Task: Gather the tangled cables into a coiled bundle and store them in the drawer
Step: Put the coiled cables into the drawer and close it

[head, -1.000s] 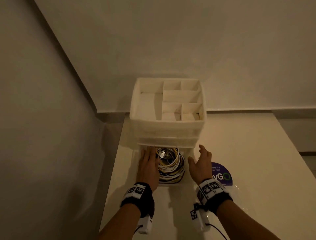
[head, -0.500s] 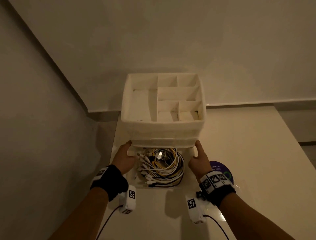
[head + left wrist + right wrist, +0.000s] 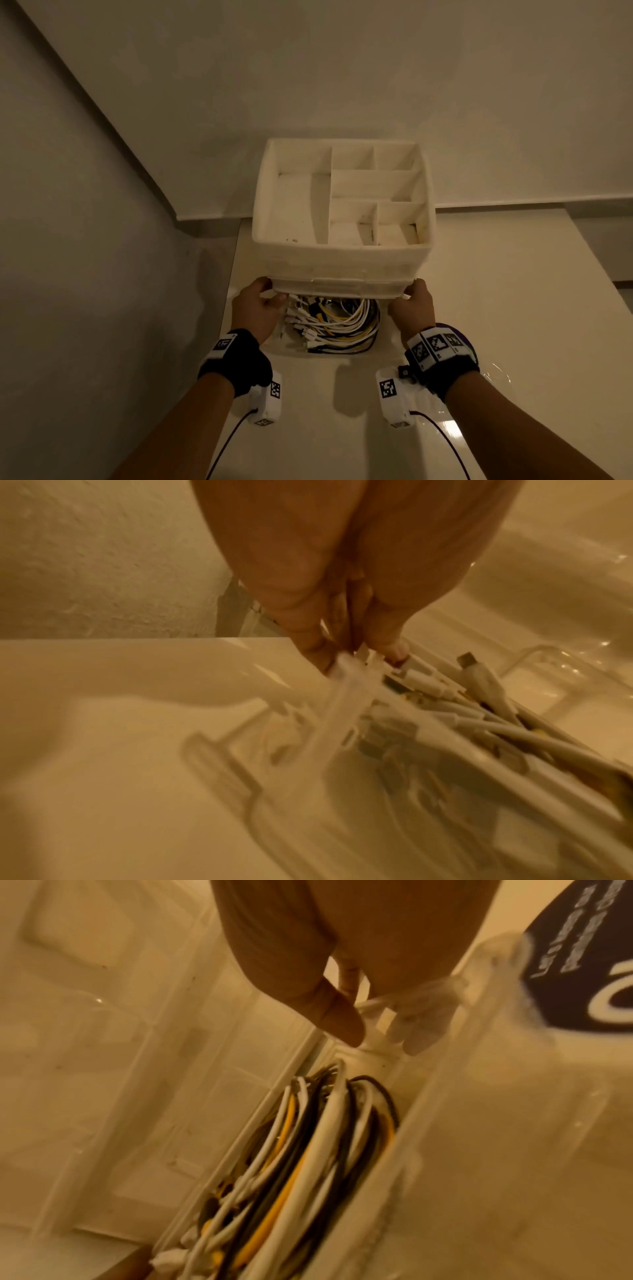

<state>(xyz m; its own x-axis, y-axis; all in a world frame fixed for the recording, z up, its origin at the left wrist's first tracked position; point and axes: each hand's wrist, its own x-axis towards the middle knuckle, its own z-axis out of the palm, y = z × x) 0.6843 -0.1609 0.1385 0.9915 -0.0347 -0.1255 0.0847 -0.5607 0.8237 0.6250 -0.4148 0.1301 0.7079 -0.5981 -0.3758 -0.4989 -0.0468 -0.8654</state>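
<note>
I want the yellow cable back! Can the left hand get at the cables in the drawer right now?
Probably yes. The drawer stands pulled out, so the cables lie uncovered right beside the left hand. But that hand grips the drawer's corner and must let go first.

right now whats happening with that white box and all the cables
A person is putting away a coiled bundle of cables, white, yellow and dark, which already lies in the clear drawer pulled out from the bottom of a white organizer on the counter. The left hand and right hand each grip a front corner of the organizer just above the drawer. The divided tray on top looks empty. The drawer is not yet pushed in.
</note>
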